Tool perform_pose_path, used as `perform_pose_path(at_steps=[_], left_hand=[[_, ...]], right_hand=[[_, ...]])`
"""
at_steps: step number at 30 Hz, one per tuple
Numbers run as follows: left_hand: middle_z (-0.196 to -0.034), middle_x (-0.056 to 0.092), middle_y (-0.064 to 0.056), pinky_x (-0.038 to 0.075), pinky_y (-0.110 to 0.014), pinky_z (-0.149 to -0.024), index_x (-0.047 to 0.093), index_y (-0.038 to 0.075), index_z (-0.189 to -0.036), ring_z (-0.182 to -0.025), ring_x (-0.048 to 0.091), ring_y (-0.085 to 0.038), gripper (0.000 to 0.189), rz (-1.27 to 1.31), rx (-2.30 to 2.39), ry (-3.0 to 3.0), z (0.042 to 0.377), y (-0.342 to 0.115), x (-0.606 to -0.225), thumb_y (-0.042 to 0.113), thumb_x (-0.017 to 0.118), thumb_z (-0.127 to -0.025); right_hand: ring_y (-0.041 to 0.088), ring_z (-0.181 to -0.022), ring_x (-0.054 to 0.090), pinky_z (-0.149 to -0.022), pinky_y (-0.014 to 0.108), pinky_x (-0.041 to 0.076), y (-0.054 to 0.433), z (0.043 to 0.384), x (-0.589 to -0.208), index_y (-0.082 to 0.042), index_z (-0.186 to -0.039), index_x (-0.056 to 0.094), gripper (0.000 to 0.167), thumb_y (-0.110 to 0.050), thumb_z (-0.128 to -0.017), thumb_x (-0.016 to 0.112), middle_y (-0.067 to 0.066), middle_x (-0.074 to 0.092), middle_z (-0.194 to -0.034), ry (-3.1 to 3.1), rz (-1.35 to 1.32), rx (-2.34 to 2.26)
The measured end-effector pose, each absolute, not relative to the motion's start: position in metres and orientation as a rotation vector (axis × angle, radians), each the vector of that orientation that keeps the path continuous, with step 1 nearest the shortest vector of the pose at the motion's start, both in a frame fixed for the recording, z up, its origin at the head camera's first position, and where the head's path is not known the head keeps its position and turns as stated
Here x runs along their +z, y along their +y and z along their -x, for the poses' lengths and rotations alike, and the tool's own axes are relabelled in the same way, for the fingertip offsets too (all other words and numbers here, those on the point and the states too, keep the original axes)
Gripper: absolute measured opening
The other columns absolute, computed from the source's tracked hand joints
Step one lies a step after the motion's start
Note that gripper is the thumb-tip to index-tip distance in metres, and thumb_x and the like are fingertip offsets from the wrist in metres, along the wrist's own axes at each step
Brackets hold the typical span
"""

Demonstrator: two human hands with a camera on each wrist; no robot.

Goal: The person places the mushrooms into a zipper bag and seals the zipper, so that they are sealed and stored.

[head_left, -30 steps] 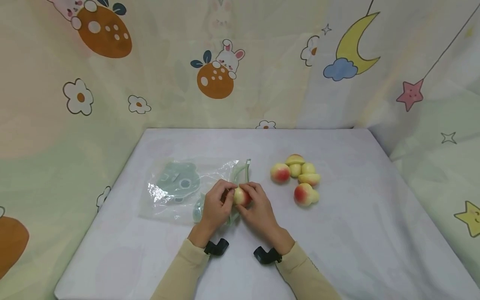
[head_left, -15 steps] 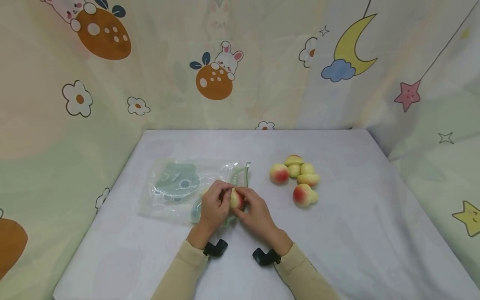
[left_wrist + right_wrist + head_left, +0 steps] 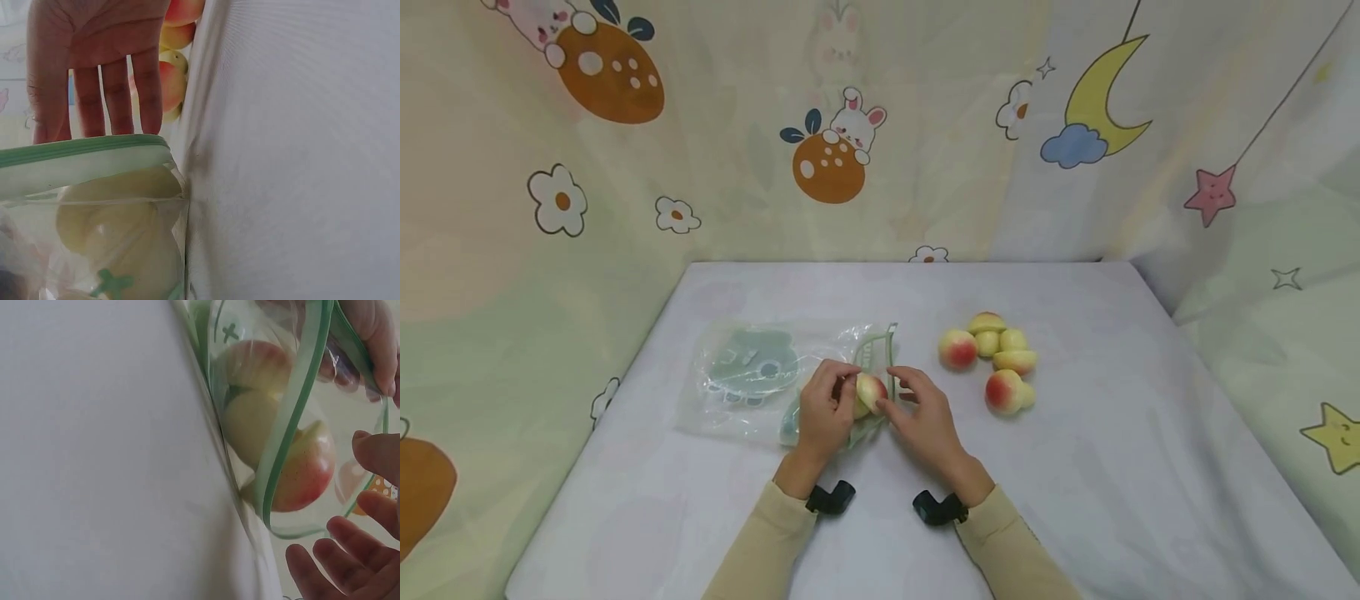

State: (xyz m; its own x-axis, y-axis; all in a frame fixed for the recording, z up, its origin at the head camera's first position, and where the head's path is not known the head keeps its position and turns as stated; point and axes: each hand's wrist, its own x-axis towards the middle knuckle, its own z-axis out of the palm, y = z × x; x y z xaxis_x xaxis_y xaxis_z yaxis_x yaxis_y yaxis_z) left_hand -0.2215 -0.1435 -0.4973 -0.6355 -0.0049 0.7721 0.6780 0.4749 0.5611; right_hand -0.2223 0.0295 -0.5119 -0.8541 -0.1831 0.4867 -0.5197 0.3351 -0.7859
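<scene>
A clear zip bag (image 3: pixel 700 417) with a green printed animal and a green seal lies flat on the table, its mouth facing right. My left hand (image 3: pixel 826 412) pinches the bag's rim at the mouth; in the right wrist view its fingers (image 3: pixel 375 344) hold the green strip. A red-and-yellow peach-like fruit (image 3: pixel 872 390) sits just inside the mouth, and the right wrist view shows a paler fruit (image 3: pixel 250 425) deeper in. My right hand (image 3: pixel 925 421) is beside the mouth, fingers spread and apart from the fruit; the left wrist view shows its palm (image 3: pixel 112 37).
Right of the bag lies a group of fruit: a whole red-and-yellow one (image 3: pixel 958 350), cut halves (image 3: pixel 1015 361), small pale yellow ones (image 3: pixel 1013 339), and another red one (image 3: pixel 1002 392) nearer me. A patterned cloth (image 3: pixel 722 167) hangs behind the white table (image 3: pixel 1075 500).
My right hand held the fruit at the bag's mouth; its fingers have now opened and drawn back to the right, leaving the fruit in the mouth. The left hand stays at the rim.
</scene>
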Motion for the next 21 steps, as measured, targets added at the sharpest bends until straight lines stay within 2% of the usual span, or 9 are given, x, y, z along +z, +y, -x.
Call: perform_pose_path(at_steps=[5, 10, 15, 17, 21], left_hand=[[-0.086, 0.059, -0.006, 0.041, -0.019, -0.057, 0.064, 0.002, -0.096, -0.066, 0.048, -0.014, 0.012, 0.536, -1.216, -1.998, 0.219, -0.143, -0.498, -0.002, 0.055, -0.091], [-0.087, 0.059, -0.006, 0.041, -0.019, -0.058, 0.064, 0.003, -0.097, -0.067, 0.049, -0.014, 0.013, 0.519, -1.241, -1.999, 0.219, -0.141, -0.502, -0.003, 0.055, -0.091], [-0.087, 0.059, -0.005, 0.040, -0.017, -0.059, 0.065, 0.004, -0.097, -0.067, 0.049, -0.014, 0.015, 0.523, -1.242, -1.975, 0.220, -0.140, -0.505, -0.006, 0.056, -0.089], [-0.087, 0.059, -0.005, 0.040, -0.017, -0.059, 0.065, 0.003, -0.096, -0.066, 0.049, -0.014, 0.017, 0.531, -1.235, -1.955, 0.221, -0.141, -0.504, -0.008, 0.056, -0.088], [-0.086, 0.059, -0.005, 0.040, -0.017, -0.058, 0.065, 0.002, -0.096, -0.065, 0.049, -0.014, 0.016, 0.540, -1.234, -1.940, 0.221, -0.142, -0.500, -0.009, 0.056, -0.087]], right_hand=[[0.037, -0.105, 0.061, -0.083, 0.042, 0.056, 0.038, 0.224, -0.511, -0.002, -0.122, 0.062, 0.043, -0.007, -0.082, 0.077, 0.010, 0.063, -0.121, -2.289, -0.573, 1.521], [0.038, -0.105, 0.059, -0.087, 0.044, 0.054, 0.058, 0.223, -0.504, -0.008, -0.121, 0.065, 0.040, -0.005, -0.082, 0.076, 0.009, 0.064, -0.120, -2.259, -0.436, 1.539], [0.032, -0.108, 0.060, -0.086, 0.049, 0.053, 0.085, 0.218, -0.493, -0.002, -0.120, 0.064, 0.040, 0.000, -0.081, 0.075, 0.014, 0.064, -0.118, -2.181, -0.408, 1.453], [0.028, -0.109, 0.060, -0.085, 0.047, 0.053, 0.095, 0.216, -0.488, 0.001, -0.119, 0.064, 0.040, 0.002, -0.080, 0.075, 0.014, 0.065, -0.118, -2.160, -0.413, 1.375], [0.026, -0.108, 0.060, -0.091, 0.033, 0.050, 0.116, 0.215, -0.480, 0.000, -0.117, 0.065, 0.039, 0.002, -0.079, 0.075, 0.011, 0.065, -0.118, -2.152, -0.401, 1.211]])
